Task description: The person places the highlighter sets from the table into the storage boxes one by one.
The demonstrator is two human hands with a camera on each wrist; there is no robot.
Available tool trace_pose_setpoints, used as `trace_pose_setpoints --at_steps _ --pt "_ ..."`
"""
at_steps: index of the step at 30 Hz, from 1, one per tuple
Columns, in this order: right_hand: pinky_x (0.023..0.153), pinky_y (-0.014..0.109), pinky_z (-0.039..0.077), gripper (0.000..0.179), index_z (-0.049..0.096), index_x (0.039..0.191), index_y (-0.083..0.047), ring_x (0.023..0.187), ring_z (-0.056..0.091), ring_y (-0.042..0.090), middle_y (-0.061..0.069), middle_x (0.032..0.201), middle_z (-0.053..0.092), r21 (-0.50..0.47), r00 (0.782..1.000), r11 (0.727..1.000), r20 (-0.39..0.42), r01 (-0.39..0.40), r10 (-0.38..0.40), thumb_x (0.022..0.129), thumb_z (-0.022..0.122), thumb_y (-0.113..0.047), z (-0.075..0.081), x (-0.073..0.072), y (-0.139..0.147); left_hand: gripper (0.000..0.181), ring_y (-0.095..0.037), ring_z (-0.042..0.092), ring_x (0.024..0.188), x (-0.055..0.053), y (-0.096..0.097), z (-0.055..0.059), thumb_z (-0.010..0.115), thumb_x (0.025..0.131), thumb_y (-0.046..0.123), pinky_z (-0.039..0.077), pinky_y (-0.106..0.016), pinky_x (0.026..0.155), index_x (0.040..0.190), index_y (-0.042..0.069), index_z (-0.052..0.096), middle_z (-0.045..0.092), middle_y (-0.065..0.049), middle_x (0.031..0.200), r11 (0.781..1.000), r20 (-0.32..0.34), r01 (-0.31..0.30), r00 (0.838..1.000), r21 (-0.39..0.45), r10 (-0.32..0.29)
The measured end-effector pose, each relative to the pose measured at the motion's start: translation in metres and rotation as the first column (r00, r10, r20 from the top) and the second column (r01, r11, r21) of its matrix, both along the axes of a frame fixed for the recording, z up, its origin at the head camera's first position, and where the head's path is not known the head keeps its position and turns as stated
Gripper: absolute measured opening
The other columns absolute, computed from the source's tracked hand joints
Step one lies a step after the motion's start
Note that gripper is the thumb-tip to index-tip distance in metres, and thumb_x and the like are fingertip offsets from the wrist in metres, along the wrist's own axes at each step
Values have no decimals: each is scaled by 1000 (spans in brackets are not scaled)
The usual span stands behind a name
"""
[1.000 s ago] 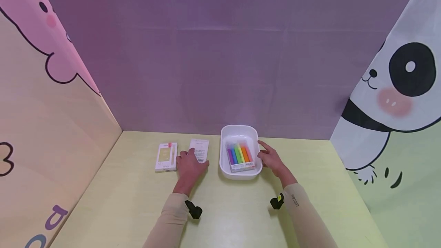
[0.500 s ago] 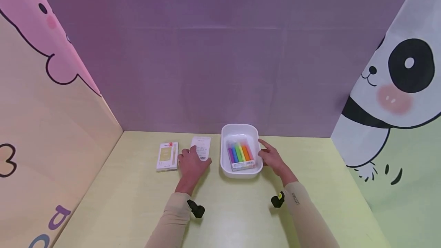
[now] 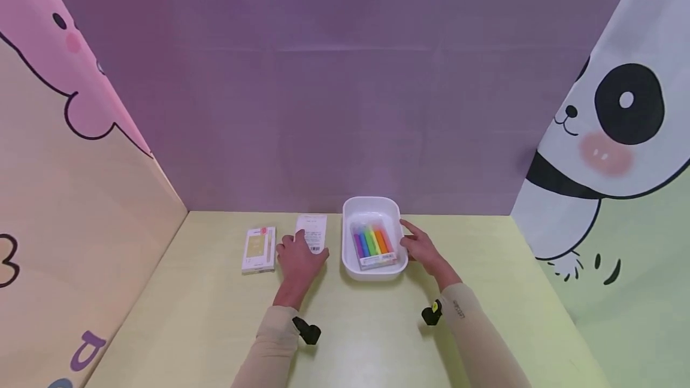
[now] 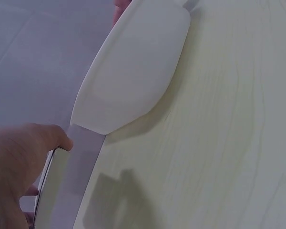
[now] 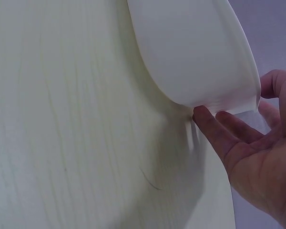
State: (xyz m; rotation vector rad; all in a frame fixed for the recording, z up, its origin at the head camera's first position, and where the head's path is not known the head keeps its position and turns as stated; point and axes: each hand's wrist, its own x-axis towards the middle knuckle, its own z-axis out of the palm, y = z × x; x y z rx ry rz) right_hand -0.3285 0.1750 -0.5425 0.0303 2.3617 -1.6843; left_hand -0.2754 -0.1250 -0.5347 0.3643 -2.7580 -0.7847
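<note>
In the head view my left hand lies over a flat white box with small print and a barcode. Its thumb is at the box's right side and its fingers at the left, gripping it. The left wrist view shows the thumb tip on the box's edge. My right hand touches the outer right side of a white plastic tray, fingers extended, as the right wrist view confirms. A clear pack of coloured highlighters rests inside the tray.
Left of my left hand, another white box with a gold panel lies on the pale wood table. A purple backdrop stands behind the table, with printed panels on both sides.
The left hand and the barcoded box have shifted slightly away from me, toward the table's back edge. The right hand stays at the tray; the view itself has drifted a little.
</note>
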Motion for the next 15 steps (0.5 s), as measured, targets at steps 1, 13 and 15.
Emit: trace_pose_setpoints --at_steps 1,13,15 --pt "79 40 55 62 33 153 -21 111 57 34 26 138 47 -1 1000 1000 1 4 -4 93 49 -11 -1 0 0 76 -46 42 106 0 -1 -1 72 72 46 38 -54 89 129 0 52 47 -29 117 1000 -1 1 1000 -3 -1" --pt "79 41 55 62 34 152 -20 110 57 35 25 137 48 -13 1000 1000 -6 6 -6 93 49 -12 -4 -1 0 78 -48 42 108 -1 -2 -3 74 73 46 38 -55 90 131 -1 51 46 -31 119 1000 -31 2 1000 11 -1" --pt "79 41 55 62 34 152 -20 110 57 35 25 137 48 -9 1000 1000 -9 5 -5 93 49 -12 -3 -1 0 77 -48 42 107 -3 -3 -2 74 73 46 38 -55 90 131 -1 51 46 -31 119 1000 -42 1 999 -3 -1"
